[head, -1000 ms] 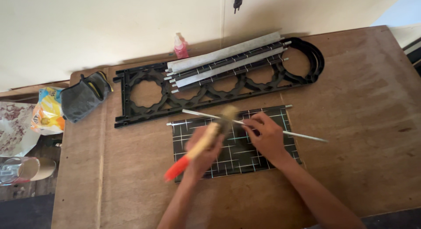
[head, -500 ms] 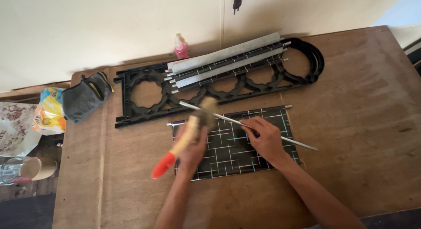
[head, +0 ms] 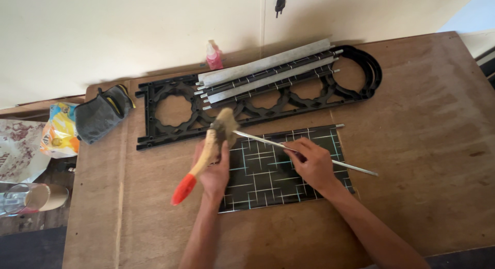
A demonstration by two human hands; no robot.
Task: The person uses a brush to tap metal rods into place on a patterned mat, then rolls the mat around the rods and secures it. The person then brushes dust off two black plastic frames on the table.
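Note:
My left hand [head: 214, 171] grips a paintbrush [head: 203, 153] with a wooden handle, a red end and worn bristles. The bristles rest against the left end of a thin metal rod [head: 356, 167]. My right hand [head: 312, 163] pinches that rod near its middle and holds it slanted above a black panel with a pale line pattern [head: 268, 184]. The panel lies flat on the wooden table [head: 428, 145] under both hands.
A black ornamental frame [head: 170, 112] lies behind the panel, with several grey metal strips [head: 265, 70] stacked on it. A pink bottle [head: 213, 55] stands by the wall. A dark grey pouch [head: 100, 114] and a yellow packet [head: 59, 132] sit at the left.
The brush head has moved left and up along the rod to its left end. My right hand has stayed on the rod.

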